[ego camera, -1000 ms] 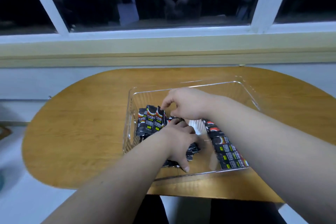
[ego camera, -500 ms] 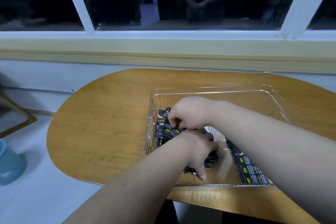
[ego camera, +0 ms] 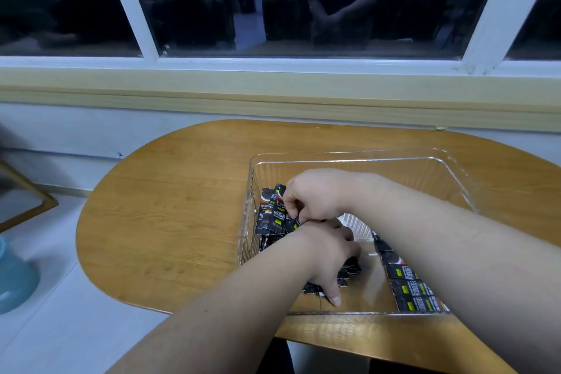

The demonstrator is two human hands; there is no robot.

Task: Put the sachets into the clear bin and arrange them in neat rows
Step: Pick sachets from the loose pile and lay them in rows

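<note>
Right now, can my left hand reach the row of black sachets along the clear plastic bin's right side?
Probably yes: the left hand lies beside the row of black sachets, bare floor between, though the right forearm overhangs it.

Both hands (ego camera: 329, 255) (ego camera: 315, 194) hold sachets (ego camera: 272, 216) inside the clear bin (ego camera: 449, 179).

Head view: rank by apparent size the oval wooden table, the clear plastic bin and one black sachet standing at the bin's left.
1. oval wooden table
2. clear plastic bin
3. black sachet, clearly smallest
</note>
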